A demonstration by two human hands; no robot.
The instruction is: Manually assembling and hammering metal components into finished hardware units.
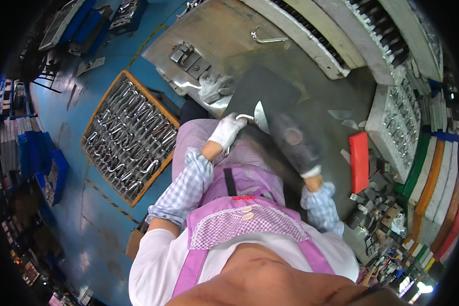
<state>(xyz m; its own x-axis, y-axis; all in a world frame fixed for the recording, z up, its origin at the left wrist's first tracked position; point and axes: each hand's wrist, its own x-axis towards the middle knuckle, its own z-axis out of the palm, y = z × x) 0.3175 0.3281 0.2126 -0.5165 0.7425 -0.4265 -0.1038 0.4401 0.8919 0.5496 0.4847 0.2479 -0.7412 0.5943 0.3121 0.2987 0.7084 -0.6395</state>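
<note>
My left hand, in a white glove, is closed around a shiny bent metal shank above my lap. Right beside the shank's end stands a pointed, leaf-shaped metal blade; whether the two are joined I cannot tell. My right hand, in a dark grey glove with a pale cuff, is to the right of the blade and smeared by motion. Its fingers and anything in them cannot be made out. A dark flat plate lies on the worktable just beyond both hands.
An orange-rimmed tray of bent metal shanks stands on my left. On the table are a loose shank, a metal fixture, a crumpled grey cloth and loose blades. A red bar and white crate are right.
</note>
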